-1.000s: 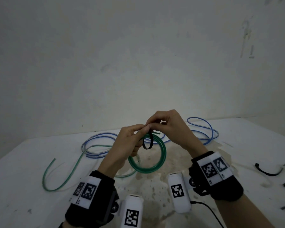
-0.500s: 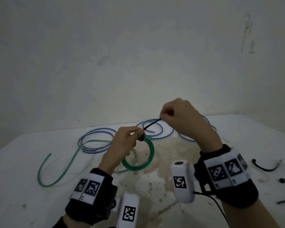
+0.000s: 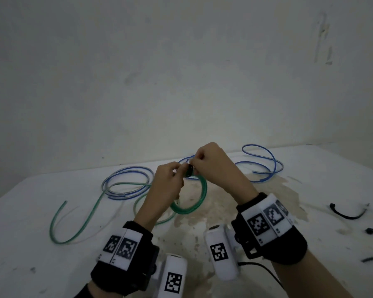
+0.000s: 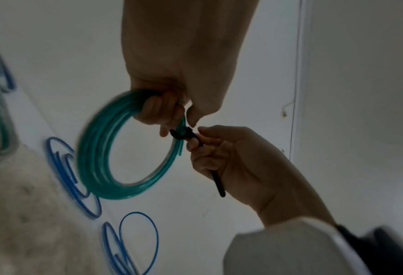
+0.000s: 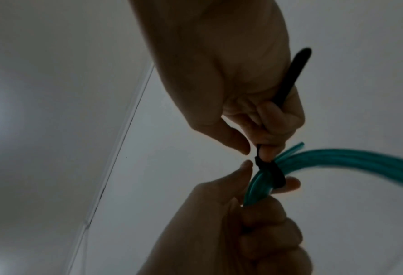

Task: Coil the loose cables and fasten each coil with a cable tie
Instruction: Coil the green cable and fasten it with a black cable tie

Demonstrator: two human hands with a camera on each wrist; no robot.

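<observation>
The right hand is back down and in close against the left hand, after pulling up and away to the right half a second ago with the black cable tie stretched out between them. That tie, an open hanging loop a second ago, now sits cinched tight around the green coil. Its free tail runs through the right hand's curled fingers and pokes out past the palm. The coil itself now hangs edge-on beneath the left hand in the head view, no longer showing as an open ring.
</observation>
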